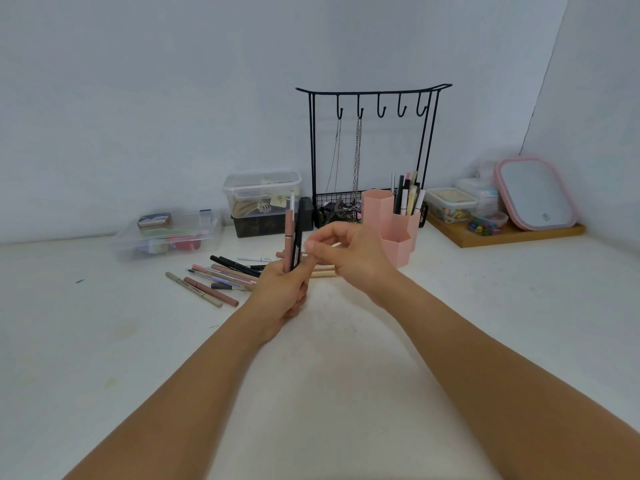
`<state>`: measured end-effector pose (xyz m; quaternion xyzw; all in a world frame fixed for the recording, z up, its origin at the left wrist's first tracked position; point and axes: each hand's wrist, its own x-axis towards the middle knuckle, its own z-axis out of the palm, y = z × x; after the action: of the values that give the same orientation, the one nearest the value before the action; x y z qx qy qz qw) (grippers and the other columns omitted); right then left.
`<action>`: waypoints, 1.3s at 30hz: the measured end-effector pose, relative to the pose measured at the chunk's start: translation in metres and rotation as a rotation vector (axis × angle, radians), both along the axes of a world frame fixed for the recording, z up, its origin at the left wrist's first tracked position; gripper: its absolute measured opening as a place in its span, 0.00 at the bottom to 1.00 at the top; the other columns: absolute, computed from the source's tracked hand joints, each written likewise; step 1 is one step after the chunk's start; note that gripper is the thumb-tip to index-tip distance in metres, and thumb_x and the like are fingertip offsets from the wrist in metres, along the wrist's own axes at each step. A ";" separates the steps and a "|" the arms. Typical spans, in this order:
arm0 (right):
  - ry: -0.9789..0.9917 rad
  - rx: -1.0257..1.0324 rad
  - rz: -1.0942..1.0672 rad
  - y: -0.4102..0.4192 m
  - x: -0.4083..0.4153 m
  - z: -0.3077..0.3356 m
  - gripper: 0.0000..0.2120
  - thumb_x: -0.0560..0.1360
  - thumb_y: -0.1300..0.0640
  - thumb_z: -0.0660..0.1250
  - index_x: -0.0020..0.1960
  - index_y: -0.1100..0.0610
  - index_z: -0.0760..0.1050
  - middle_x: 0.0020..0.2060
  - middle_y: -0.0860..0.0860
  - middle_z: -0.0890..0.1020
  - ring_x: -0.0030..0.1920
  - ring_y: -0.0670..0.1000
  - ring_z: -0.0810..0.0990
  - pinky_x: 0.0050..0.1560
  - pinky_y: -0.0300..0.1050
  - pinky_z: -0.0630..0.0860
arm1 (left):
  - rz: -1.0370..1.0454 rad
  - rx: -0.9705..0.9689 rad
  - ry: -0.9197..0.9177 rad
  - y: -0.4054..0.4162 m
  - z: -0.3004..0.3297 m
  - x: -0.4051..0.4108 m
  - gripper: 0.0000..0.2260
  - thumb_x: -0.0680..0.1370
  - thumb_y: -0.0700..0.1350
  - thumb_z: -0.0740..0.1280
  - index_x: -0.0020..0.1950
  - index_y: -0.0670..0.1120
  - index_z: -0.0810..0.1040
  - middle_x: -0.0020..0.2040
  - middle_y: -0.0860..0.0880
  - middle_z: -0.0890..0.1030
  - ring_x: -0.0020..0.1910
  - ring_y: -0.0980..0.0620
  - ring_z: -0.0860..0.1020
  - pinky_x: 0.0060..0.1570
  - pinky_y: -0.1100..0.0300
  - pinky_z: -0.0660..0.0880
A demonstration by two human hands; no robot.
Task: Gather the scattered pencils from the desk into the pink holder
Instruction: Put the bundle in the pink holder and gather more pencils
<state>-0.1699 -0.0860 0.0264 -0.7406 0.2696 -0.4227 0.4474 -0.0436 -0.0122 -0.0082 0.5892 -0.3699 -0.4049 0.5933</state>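
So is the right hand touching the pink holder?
Cannot tell. In the head view the right hand overlaps the pink holder's lower cup, so no gap or contact shows; it looks nearer the camera.

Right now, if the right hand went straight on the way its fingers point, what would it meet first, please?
Probably the pencils held upright in the left hand: the right hand points left at them, its fingertips very close, though depth is unclear.

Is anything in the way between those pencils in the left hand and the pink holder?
Only the person's own right hand, which hovers between the upright pencils gripped in the left hand and the pink holder. Nothing else visible stands between them; the holder's front compartments look empty.
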 end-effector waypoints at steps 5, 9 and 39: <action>0.336 -0.221 -0.207 -0.034 -0.019 -0.004 0.03 0.74 0.57 0.74 0.44 0.56 0.84 0.38 0.48 0.84 0.39 0.45 0.79 0.41 0.38 0.75 | 0.115 0.036 0.109 0.000 0.006 0.014 0.21 0.80 0.56 0.68 0.32 0.51 0.64 0.25 0.52 0.61 0.23 0.53 0.58 0.23 0.61 0.54; 0.664 -0.335 -0.180 -0.046 -0.024 -0.018 0.02 0.73 0.60 0.74 0.44 0.54 0.83 0.39 0.46 0.80 0.42 0.49 0.79 0.44 0.42 0.77 | 0.114 0.031 0.167 0.000 0.005 0.020 0.19 0.81 0.53 0.67 0.34 0.49 0.64 0.25 0.51 0.63 0.23 0.54 0.61 0.20 0.64 0.55; 0.026 0.409 0.306 -0.008 -0.014 0.008 0.10 0.79 0.64 0.67 0.60 0.64 0.74 0.41 0.61 0.83 0.37 0.52 0.82 0.41 0.41 0.82 | -0.047 0.034 0.140 0.006 0.008 0.002 0.13 0.83 0.52 0.65 0.43 0.45 0.77 0.33 0.47 0.78 0.27 0.52 0.77 0.20 0.64 0.67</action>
<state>-0.1835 -0.0941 0.0341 -0.6723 0.2400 -0.2772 0.6431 -0.0420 -0.0065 -0.0003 0.5607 -0.3344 -0.4650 0.5980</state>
